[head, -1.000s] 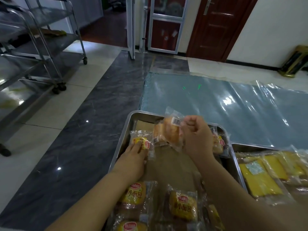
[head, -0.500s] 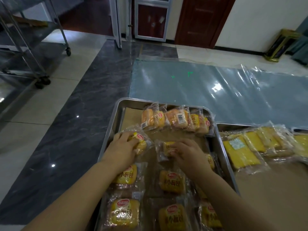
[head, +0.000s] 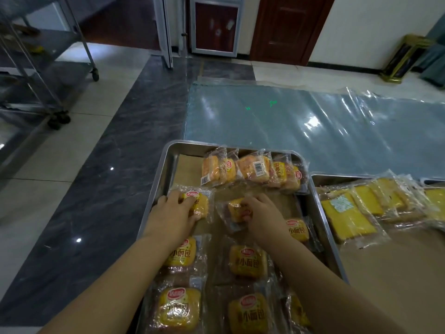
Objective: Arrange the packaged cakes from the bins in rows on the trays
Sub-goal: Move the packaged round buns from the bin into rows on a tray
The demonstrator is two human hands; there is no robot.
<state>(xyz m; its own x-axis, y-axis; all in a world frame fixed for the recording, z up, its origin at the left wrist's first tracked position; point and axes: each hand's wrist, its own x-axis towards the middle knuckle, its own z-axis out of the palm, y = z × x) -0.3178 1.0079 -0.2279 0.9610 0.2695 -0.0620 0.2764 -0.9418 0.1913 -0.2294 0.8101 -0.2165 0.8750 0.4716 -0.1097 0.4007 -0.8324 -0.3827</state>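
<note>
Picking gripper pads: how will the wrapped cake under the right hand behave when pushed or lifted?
The cake is probably light and soft, so squeezable. Its glossy film looks slippery, and the loose crinkled edges likely flop and snag neighbours. Flat shape on the tray suggests sliding, not rolling.

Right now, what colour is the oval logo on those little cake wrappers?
Red with white lettering, on yellow packaged cakes; clearest in the head view, in the steel tray.

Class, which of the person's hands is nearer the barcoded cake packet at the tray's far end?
Right. The right hand lies just below the barcoded packet; the left hand sits farther off, toward the tray's left edge.
</note>
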